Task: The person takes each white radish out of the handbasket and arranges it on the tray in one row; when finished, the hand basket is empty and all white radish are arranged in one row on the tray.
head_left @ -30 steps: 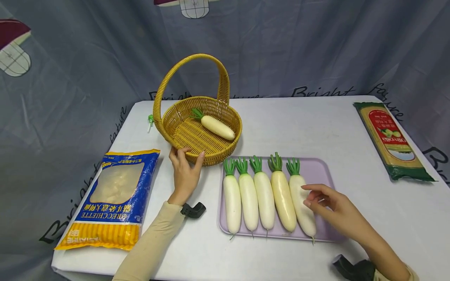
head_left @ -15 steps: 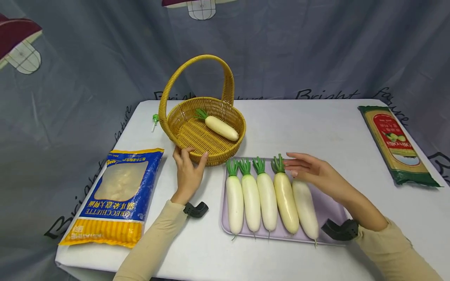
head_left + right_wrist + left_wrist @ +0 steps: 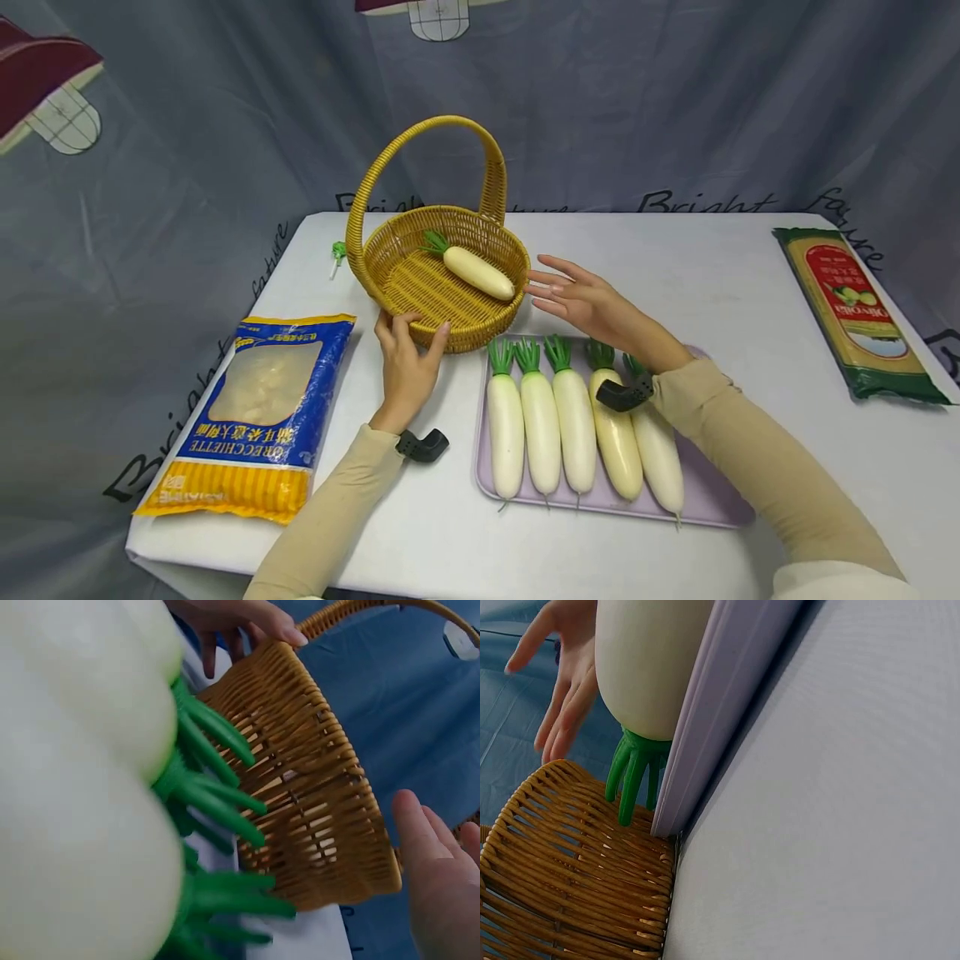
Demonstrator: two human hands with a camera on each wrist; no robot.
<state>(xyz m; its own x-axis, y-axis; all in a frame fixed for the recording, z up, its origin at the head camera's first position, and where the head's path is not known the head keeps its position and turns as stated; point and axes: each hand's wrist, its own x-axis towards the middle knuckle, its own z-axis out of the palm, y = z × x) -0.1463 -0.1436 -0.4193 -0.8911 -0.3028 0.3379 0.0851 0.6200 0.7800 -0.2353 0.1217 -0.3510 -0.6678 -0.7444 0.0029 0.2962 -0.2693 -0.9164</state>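
Observation:
A yellow wicker basket (image 3: 480,336) with a tall handle holds one white radish (image 3: 477,273) with green leaf stubs. My left hand (image 3: 407,375) holds the basket's near rim, its bent fingertips at the rim and the thumb outside. To the right of the basket my right hand (image 3: 588,304) reaches over the tray with spread fingers and nothing in them, its fingertips close to the right rim. In the right wrist view, this hand (image 3: 442,877) shows beside the basket wall (image 3: 300,795). Several more radishes (image 3: 542,433) lie side by side on a lilac tray (image 3: 712,483).
A blue and yellow bag of orecchiette (image 3: 251,417) lies at the left. On the far right is a green and red pasta packet (image 3: 862,312). Left of the basket is a small green-topped lollipop (image 3: 337,255). A grey curtain (image 3: 600,100) hangs behind the white table.
My right hand has moved from the rightmost radish on the tray, forward and left over the leaves, to the basket's right rim. The left hand has stayed at the basket's near rim.

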